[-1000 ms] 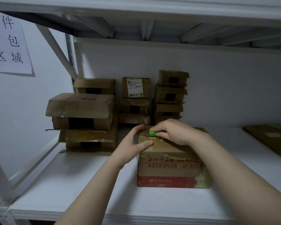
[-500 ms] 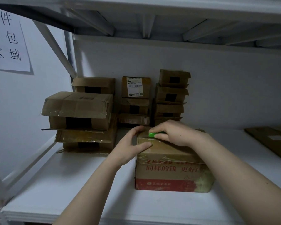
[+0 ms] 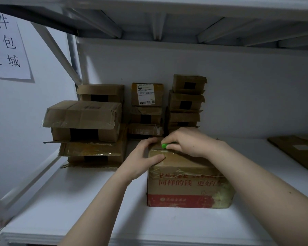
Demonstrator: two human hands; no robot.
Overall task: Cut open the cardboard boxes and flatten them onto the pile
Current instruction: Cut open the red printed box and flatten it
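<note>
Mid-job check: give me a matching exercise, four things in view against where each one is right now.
Things:
1. green cutter
2. left hand
3. flat cardboard
4. paper sign

Places:
a. on the left wall
b. at the far right of the shelf
c. held in the right hand
d. gripping a top corner of the printed box

Pairs: 1-c, 2-d, 3-b, 4-a.

Paper sign (image 3: 7, 45) on left wall — white shelf (image 3: 60, 210) below, diagonal brace (image 3: 56, 52) beside
</note>
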